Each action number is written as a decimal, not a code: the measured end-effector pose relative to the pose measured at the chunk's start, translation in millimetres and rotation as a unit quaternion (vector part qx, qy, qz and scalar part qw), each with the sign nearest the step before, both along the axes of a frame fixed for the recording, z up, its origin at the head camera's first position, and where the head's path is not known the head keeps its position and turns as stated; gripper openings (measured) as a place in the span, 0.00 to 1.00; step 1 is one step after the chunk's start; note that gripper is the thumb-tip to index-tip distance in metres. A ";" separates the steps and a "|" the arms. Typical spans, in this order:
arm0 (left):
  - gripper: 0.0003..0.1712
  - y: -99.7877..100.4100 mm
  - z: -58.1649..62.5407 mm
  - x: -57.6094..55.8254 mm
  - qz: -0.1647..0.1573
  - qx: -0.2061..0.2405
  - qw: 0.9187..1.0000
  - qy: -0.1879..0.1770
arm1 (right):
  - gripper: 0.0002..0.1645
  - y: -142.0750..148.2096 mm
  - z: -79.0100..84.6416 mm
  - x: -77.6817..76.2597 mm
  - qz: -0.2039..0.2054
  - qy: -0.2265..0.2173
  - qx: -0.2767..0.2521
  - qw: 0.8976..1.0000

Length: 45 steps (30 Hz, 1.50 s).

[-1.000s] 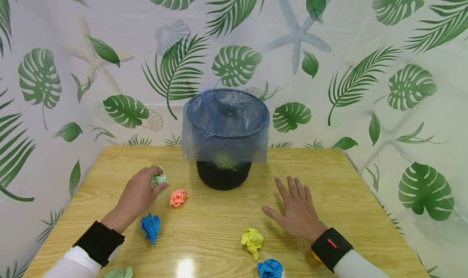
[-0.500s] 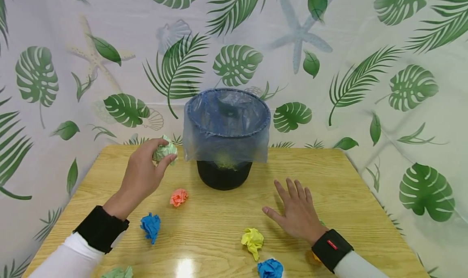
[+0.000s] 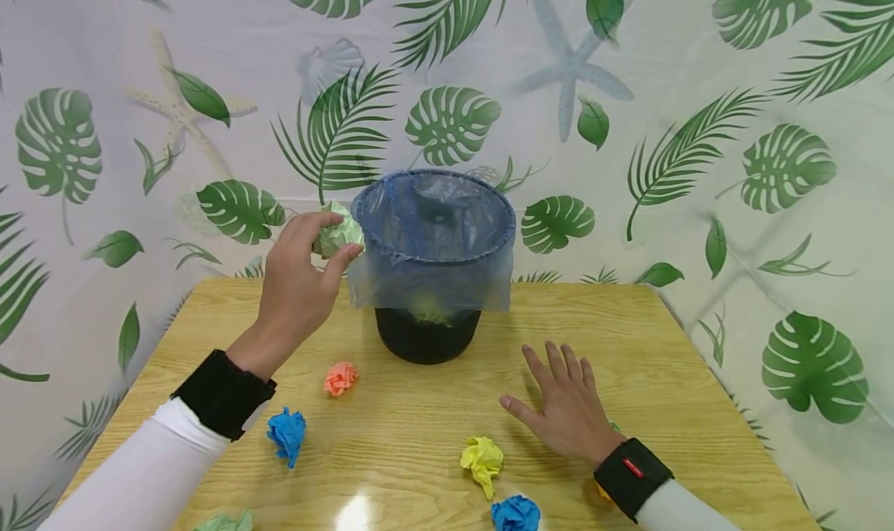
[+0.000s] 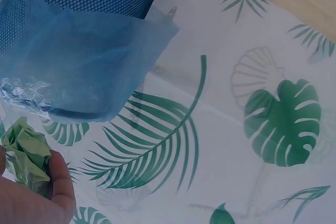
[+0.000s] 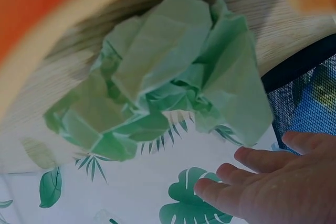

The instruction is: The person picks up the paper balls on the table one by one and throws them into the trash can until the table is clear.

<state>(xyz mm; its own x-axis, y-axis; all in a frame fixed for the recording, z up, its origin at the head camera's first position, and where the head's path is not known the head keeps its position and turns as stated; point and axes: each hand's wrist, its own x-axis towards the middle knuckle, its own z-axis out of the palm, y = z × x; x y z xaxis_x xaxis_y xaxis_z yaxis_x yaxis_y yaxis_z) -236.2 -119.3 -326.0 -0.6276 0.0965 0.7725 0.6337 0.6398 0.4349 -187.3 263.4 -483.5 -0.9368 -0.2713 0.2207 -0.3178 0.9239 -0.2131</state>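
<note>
My left hand (image 3: 300, 275) pinches a crumpled light green paper ball (image 3: 338, 230) between thumb and fingers, raised at the left rim of the waste bin. The black mesh waste bin (image 3: 426, 341) stands at the back of the table, lined with a blue translucent bag (image 3: 447, 279) folded over its rim. In the left wrist view the paper ball (image 4: 27, 153) is gripped close beside the bag's edge. My right hand (image 3: 562, 403) rests low over the table with fingers spread, holding nothing. Another green paper ball (image 5: 168, 77) looms near it in the right wrist view.
On the wooden table (image 3: 398, 438) lie a pink paper ball (image 3: 341, 379), a blue one (image 3: 287, 435), a yellow one (image 3: 482, 463), a second blue one (image 3: 517, 511) and a green one (image 3: 226, 522). An orange one (image 3: 602, 491) is mostly hidden by my right wrist. A leaf-patterned curtain (image 3: 663, 166) surrounds the table.
My left hand has lifted the green paper ball from above the table's left side, up and rightward to the bin's rim. The right hand has stayed in place.
</note>
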 end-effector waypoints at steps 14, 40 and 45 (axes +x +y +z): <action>0.26 32.1 25.2 -24.7 -0.042 0.012 0.999 -0.012 | 0.52 -2.8 3.5 0.7 0.001 -0.009 -0.003 1.000; 0.37 57.1 19.4 -51.0 -0.065 -0.049 0.978 -0.193 | 0.51 -3.1 5.6 1.1 0.002 -0.009 -0.006 1.000; 0.37 55.8 14.3 -51.5 -0.074 -0.042 0.981 -0.173 | 0.51 -3.2 6.3 1.3 0.001 -0.008 -0.004 1.000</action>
